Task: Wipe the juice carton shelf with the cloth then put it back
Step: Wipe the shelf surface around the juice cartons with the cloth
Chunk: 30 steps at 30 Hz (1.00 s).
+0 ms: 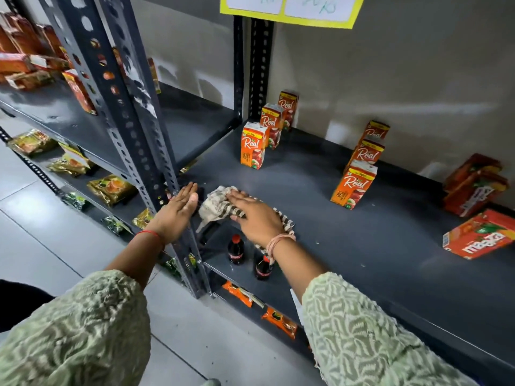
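A dark grey metal shelf holds orange juice cartons: three upright in a row at the back left and three more in a row toward the middle. A striped white-and-grey cloth lies crumpled at the shelf's front left corner. My right hand presses flat on the cloth, fingers stretched toward the left. My left hand is held flat and open beside the upright post, its fingertips close to the cloth, holding nothing.
Orange drink cartons lie on their sides at the shelf's right. The perforated upright post stands left of the cloth. Two dark cola bottles and snack packets sit on lower shelves. A yellow-edged label hangs above.
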{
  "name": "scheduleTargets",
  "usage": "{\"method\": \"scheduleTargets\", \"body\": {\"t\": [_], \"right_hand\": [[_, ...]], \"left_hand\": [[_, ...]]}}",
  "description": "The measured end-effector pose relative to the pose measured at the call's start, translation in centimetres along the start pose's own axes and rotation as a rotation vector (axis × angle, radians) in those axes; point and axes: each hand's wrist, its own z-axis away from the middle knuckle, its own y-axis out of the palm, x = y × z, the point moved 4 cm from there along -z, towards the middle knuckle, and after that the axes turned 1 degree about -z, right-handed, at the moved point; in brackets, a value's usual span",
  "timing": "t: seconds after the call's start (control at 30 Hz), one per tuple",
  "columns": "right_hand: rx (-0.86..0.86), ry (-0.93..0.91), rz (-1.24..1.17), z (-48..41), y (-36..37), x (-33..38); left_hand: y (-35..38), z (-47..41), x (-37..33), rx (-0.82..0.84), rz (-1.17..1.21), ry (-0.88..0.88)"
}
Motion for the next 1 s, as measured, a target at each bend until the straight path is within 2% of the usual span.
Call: {"method": "scheduleTargets", "body": {"t": [0.17, 0.33, 0.43, 0.53, 0.63, 0.77, 0.9, 1.0], "right_hand": [[0.001, -0.015, -0.051, 1.2, 0.4, 1.0], [0.004, 0.063, -0.314, 2.6, -0.3, 1.4], [-0.124, 0.143, -0.392, 2.7, -3.2, -0.3], [-0.260, 0.246, -0.252, 2.9, -6.4, -4.3], [-0.145, 0.302, -0.014, 4.1, -5.0, -6.2], [-0.131, 0.141, 0.059, 5.2, -2.2, -3.8], [-0.091, 0.062, -0.021, 6.6, -1.2, -1.5], [0.006, 0.071, -0.252, 8.0, -0.7, -0.5]], "left_hand": [[0.0, -0.8, -0.1, -0.017, 0.085, -0.039], [0.2, -0.8, -0.4, -0.033, 0.163, -0.085], [0.2, -0.6, -0.6, -0.029, 0.127, -0.067], [0.3, -0.2, -0.8, -0.006, 0.035, -0.047], [0.7, -0.2, -1.1, 0.025, -0.109, -0.015], [2.0, -0.2, -1.6, 0.038, -0.254, 0.007], [2.6, -0.2, -2.3, 0.014, -0.290, 0.036], [2.9, -0.4, -2.8, 0.005, -0.280, 0.051]]}}
